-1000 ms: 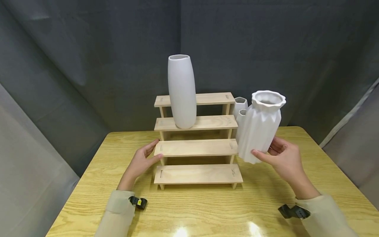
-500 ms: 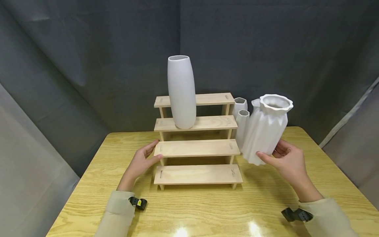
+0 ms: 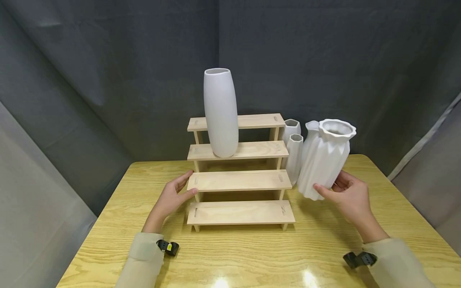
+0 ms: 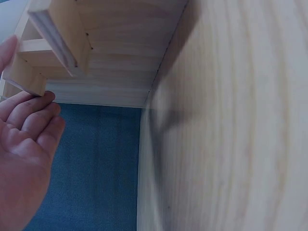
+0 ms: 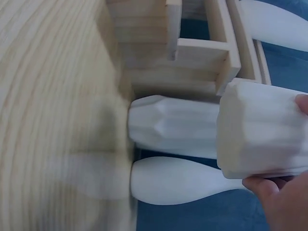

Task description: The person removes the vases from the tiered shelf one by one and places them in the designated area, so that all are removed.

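Your right hand (image 3: 351, 196) grips the tilted pleated white vase (image 3: 325, 158); your left hand (image 3: 172, 197), fingers relaxed, steadies the wooden stepped shelf (image 3: 239, 181). A careless swing could topple the hexagonal vases (image 3: 294, 154) just beside.

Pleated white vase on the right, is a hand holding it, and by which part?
Yes. The right hand holds the pleated white vase by its lower body near the base, tilted. The left hand only rests against the wooden stepped shelf.
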Available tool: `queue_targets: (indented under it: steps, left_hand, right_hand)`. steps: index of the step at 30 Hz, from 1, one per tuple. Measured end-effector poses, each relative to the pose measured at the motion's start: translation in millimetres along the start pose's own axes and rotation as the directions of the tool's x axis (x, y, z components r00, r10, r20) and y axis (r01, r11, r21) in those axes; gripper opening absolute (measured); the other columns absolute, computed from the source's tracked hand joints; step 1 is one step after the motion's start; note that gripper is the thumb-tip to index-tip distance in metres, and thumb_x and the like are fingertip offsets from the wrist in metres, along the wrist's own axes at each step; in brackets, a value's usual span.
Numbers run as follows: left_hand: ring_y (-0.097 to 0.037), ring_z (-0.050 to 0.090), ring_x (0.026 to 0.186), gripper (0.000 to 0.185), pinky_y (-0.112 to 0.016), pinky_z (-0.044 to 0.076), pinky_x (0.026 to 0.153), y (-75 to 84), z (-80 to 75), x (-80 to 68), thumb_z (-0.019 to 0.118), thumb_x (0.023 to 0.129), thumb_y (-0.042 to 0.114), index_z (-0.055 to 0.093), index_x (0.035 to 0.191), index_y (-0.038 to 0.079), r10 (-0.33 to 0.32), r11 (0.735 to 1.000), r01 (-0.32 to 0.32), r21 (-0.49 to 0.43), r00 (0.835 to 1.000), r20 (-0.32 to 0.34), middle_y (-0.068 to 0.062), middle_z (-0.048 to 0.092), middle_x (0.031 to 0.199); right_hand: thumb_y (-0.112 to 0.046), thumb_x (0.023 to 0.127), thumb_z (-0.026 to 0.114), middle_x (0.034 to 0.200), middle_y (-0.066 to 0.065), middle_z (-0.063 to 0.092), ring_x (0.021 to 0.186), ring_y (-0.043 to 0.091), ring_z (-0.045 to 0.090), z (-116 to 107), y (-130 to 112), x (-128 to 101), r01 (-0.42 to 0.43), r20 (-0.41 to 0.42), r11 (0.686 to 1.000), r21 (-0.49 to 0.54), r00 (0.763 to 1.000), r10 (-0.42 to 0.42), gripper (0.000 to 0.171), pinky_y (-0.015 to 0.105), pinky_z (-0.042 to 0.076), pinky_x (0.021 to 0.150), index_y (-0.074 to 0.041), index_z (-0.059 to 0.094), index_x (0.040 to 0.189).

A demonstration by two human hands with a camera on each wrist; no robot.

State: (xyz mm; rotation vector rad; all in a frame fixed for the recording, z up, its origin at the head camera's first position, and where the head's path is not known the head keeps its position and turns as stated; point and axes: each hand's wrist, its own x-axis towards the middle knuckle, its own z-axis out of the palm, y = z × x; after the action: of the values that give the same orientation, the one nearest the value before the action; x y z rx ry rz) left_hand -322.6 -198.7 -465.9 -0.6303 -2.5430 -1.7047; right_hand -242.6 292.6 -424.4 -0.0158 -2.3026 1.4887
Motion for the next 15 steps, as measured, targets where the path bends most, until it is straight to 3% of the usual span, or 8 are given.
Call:
queue_targets:
  steps: [7, 15]
  left_hand:
    - [-0.023, 0.03, 0.143, 0.069, -0.047, 0.025, 0.116, -1.0, 0.1, 0.3, 0.07, 0.093, 0.034, 0.04, 0.152, 0.015, 0.003, 1.0, -0.003, -0.001, 1.0, 0.001, -0.009, 0.034, 0.157]
    - [-0.022, 0.03, 0.143, 0.069, -0.047, 0.025, 0.116, -0.2, -0.1, 0.2, 0.071, 0.093, 0.034, 0.04, 0.152, 0.015, 0.004, 1.0, -0.004, 0.0, 1.0, 0.0, -0.003, 0.036, 0.156]
  right_hand:
    - [-0.024, 0.08, 0.085, 0.127, 0.027, 0.059, 0.1, 0.0, 0.061, 0, 11, 6, -0.008, -0.006, 0.998, -0.057, 1.0, 0.008, 0.073, 0.011, 0.05, 0.078, 0.007, 0.053, 0.137]
    - [-0.021, 0.079, 0.086, 0.128, 0.028, 0.058, 0.102, 0.002, 0.06, 1, 25, 15, -0.022, -0.019, 1.0, -0.022, 1.0, 0.021, 0.074, 0.012, 0.05, 0.079, 0.009, 0.051, 0.138]
